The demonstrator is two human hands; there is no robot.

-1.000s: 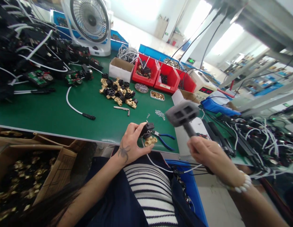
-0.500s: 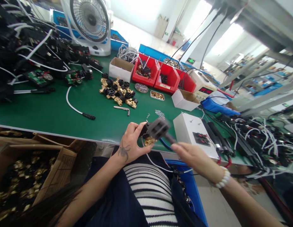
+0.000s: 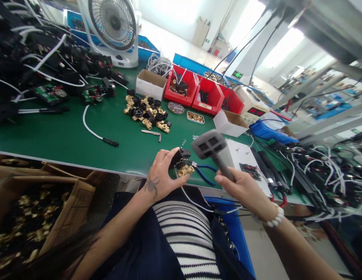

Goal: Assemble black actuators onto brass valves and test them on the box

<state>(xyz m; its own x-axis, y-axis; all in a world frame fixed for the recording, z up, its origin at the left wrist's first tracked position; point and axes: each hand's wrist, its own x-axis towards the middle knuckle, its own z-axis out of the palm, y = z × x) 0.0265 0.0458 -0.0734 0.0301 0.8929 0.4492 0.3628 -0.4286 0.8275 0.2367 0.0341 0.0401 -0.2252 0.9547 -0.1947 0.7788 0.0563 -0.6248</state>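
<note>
My left hand [image 3: 163, 171] grips a black valve body with a brass fitting [image 3: 185, 170] at the green bench's front edge; a white cable hangs from it. A small metal clip shows at the joint of black body and brass. In my right hand [image 3: 242, 186] is a grey hammer [image 3: 209, 144] with a blocky head, raised to the right of the valve and apart from it. Blue-handled pliers [image 3: 206, 173] lie on the bench just right of the valve. Behind it rests a small wire clip [image 3: 183, 142]; other clips are partly hidden by the hammer head.
Brass fittings with black caps [image 3: 146, 112] are heaped mid-bench, near a thin metal tool [image 3: 152, 133]. Red bins [image 3: 181, 99] and a fan [image 3: 112, 27] stand behind. A white box [image 3: 236, 149] sits right. A carton [image 3: 61, 217] of fittings is below left.
The hammer has lifted away from the valve, up and to the right, uncovering the valve's top and the pliers. My left hand stays in place around the valve.
</note>
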